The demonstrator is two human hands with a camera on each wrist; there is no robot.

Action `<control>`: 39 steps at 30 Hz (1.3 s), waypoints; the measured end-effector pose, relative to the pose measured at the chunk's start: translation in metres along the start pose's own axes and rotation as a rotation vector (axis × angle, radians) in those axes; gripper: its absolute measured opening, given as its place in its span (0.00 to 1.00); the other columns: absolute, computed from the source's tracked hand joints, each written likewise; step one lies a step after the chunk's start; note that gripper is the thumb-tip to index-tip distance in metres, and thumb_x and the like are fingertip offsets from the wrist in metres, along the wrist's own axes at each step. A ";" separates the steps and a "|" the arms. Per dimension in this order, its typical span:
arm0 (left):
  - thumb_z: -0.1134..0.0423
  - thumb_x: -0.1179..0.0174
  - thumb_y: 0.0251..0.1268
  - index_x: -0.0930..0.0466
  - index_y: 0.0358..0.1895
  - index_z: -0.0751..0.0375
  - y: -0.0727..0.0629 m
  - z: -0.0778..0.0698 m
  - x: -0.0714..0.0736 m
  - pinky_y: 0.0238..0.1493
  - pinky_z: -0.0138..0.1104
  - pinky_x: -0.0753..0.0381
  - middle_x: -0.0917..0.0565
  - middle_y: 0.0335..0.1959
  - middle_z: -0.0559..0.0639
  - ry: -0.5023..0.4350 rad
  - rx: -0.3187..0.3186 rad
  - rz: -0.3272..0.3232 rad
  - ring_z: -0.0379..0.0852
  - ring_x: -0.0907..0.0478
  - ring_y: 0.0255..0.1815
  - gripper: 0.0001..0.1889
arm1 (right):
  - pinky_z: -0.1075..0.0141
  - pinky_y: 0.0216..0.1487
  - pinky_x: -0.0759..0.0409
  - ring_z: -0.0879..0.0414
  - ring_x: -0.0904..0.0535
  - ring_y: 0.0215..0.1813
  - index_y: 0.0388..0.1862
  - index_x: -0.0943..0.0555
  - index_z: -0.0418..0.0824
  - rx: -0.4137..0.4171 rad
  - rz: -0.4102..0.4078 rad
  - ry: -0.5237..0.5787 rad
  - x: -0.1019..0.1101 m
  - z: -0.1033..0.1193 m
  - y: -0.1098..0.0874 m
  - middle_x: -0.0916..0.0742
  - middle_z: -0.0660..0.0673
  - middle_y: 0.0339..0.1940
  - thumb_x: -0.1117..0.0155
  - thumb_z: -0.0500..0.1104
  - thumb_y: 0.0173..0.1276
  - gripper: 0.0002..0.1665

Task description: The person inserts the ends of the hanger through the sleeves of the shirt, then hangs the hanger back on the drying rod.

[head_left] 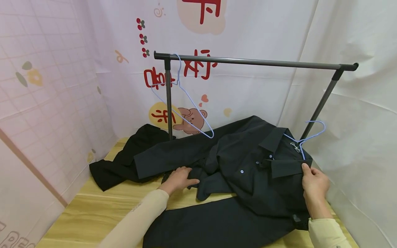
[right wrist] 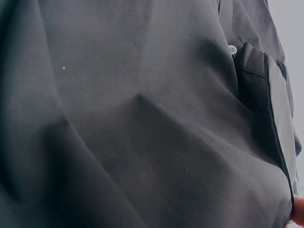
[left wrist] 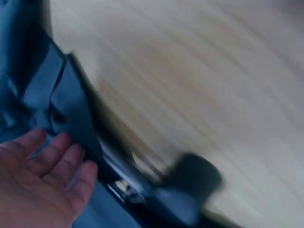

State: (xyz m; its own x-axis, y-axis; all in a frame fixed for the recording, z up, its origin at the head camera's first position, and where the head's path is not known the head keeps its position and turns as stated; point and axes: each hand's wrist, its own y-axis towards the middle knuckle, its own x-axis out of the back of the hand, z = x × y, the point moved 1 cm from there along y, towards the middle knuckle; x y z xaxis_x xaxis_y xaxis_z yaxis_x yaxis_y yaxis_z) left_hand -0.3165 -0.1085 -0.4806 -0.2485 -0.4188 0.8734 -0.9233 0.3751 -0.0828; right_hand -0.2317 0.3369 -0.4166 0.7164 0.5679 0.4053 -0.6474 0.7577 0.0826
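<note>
1. in the head view a black shirt [head_left: 248, 165] is lying spread across the wooden table [head_left: 93, 210], with a pale blue hanger [head_left: 305, 139] sitting in its collar at the right end.
2. the right hand [head_left: 314, 186] is pinching the collar edge, thumb on top, so its grip is holding the shirt.
3. the left hand [head_left: 180, 179] is resting flat on the cloth near a sleeve, its grip wide, fingers straight.
4. only the head view is showing the dark clothes rail [head_left: 254, 62] behind, with a second hanger [head_left: 186, 100] hanging on its left end.
5. the left wrist view, blurred, is showing the open palm [left wrist: 42, 180] beside a folded shirt edge [left wrist: 61, 104] and bare table wood [left wrist: 199, 71].
6. the right wrist view is showing creased black fabric up close, one white button [right wrist: 232, 49] and a fingertip at the lower right corner.
</note>
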 end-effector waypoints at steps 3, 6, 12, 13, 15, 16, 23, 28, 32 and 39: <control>0.38 0.43 0.68 0.36 0.73 0.66 0.014 -0.008 -0.013 0.68 0.56 0.40 0.32 0.69 0.64 0.045 0.042 0.025 0.63 0.37 0.71 0.41 | 0.63 0.38 0.32 0.44 0.29 0.48 0.54 0.20 0.26 0.018 -0.002 0.003 -0.002 0.001 -0.001 0.18 0.35 0.43 0.44 0.58 0.74 0.34; 0.45 0.40 0.69 0.27 0.68 0.61 0.022 -0.013 -0.022 0.64 0.56 0.35 0.26 0.64 0.60 0.119 0.045 0.008 0.61 0.32 0.66 0.31 | 0.63 0.37 0.32 0.45 0.29 0.45 0.49 0.18 0.26 0.037 0.001 0.013 -0.005 0.001 -0.003 0.18 0.43 0.31 0.43 0.58 0.74 0.33; 0.62 0.34 0.66 0.11 0.43 0.50 0.030 -0.013 -0.024 0.41 0.43 0.19 0.14 0.38 0.46 0.205 -0.107 -0.186 0.47 0.18 0.38 0.06 | 0.63 0.38 0.33 0.47 0.30 0.45 0.32 0.14 0.33 0.044 0.008 0.052 -0.007 -0.002 -0.005 0.20 0.49 0.27 0.41 0.55 0.73 0.26; 0.63 0.35 0.66 0.11 0.40 0.50 0.029 -0.012 -0.021 0.38 0.41 0.20 0.14 0.35 0.45 0.181 -0.136 -0.211 0.45 0.19 0.34 0.05 | 0.63 0.38 0.33 0.47 0.30 0.45 0.29 0.14 0.36 0.039 0.011 0.060 -0.006 -0.002 -0.005 0.20 0.48 0.28 0.41 0.55 0.73 0.25; 0.64 0.37 0.68 0.11 0.40 0.52 0.024 -0.011 -0.011 0.34 0.38 0.22 0.16 0.31 0.44 0.097 -0.178 -0.245 0.42 0.21 0.29 0.05 | 0.64 0.38 0.33 0.47 0.31 0.45 0.24 0.14 0.41 0.031 0.015 0.076 -0.004 -0.002 -0.005 0.21 0.49 0.29 0.41 0.55 0.73 0.24; 0.65 0.38 0.69 0.12 0.39 0.54 0.020 -0.010 -0.004 0.32 0.38 0.23 0.17 0.29 0.44 0.048 -0.194 -0.250 0.42 0.23 0.27 0.05 | 0.64 0.38 0.33 0.47 0.31 0.45 0.21 0.15 0.44 0.027 0.017 0.079 -0.003 -0.002 -0.005 0.21 0.49 0.27 0.42 0.55 0.73 0.24; 0.63 0.41 0.72 0.13 0.43 0.56 -0.025 0.016 0.048 0.32 0.37 0.28 0.18 0.29 0.46 -0.235 -0.210 -0.250 0.41 0.29 0.23 0.07 | 0.67 0.32 0.34 0.49 0.34 0.39 0.11 0.22 0.52 0.005 0.021 0.109 0.003 -0.002 0.001 0.28 0.56 0.17 0.43 0.56 0.74 0.28; 0.62 0.41 0.72 0.13 0.46 0.53 -0.059 0.051 0.082 0.40 0.41 0.24 0.15 0.39 0.50 -0.284 -0.167 -0.326 0.45 0.22 0.35 0.08 | 0.64 0.37 0.34 0.48 0.34 0.42 0.12 0.22 0.54 -0.037 0.013 0.117 0.008 -0.006 0.004 0.27 0.56 0.20 0.44 0.58 0.73 0.27; 0.68 0.44 0.72 0.15 0.49 0.59 -0.074 0.077 0.099 0.44 0.39 0.23 0.16 0.47 0.55 -0.434 -0.039 -0.482 0.52 0.21 0.45 0.10 | 0.64 0.39 0.34 0.49 0.34 0.42 0.12 0.22 0.55 -0.072 0.007 0.139 0.010 -0.010 0.004 0.27 0.59 0.19 0.43 0.57 0.73 0.27; 0.71 0.51 0.74 0.22 0.57 0.64 -0.082 0.093 0.096 0.43 0.40 0.24 0.18 0.52 0.62 -0.416 0.124 -0.586 0.56 0.23 0.48 0.14 | 0.65 0.38 0.33 0.49 0.34 0.42 0.12 0.21 0.54 -0.076 0.014 0.157 0.009 -0.013 0.003 0.27 0.58 0.19 0.43 0.57 0.73 0.27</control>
State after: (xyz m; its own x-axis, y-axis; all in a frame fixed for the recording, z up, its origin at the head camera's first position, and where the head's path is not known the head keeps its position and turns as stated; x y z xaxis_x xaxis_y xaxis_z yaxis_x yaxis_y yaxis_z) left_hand -0.2916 -0.2565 -0.4345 0.2287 -0.8109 0.5386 -0.9592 -0.0932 0.2670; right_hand -0.2238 0.3482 -0.4241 0.7433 0.6173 0.2580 -0.6402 0.7682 0.0064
